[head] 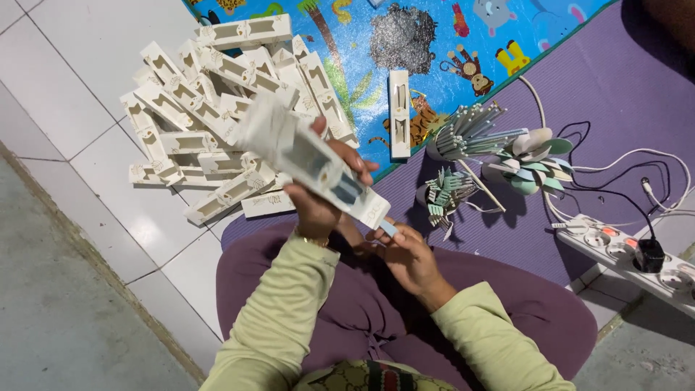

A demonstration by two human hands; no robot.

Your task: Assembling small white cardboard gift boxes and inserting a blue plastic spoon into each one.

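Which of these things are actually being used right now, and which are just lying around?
In use:
left hand
right hand
long white window box
small pale blue piece

Lying about:
pile of white boxes
single box
cups of sticks
power strip
animal-print mat

Long white windowed box (311, 163) above piled white boxes (210, 116).

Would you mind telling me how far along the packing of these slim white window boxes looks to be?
A large pile of white window boxes lies on the tiled floor, apparently finished. In hand: the left hand grips one box while the right hand works a small pale-blue piece at its lower end. Left: bundles of pale sticks and more wait on the purple mat.
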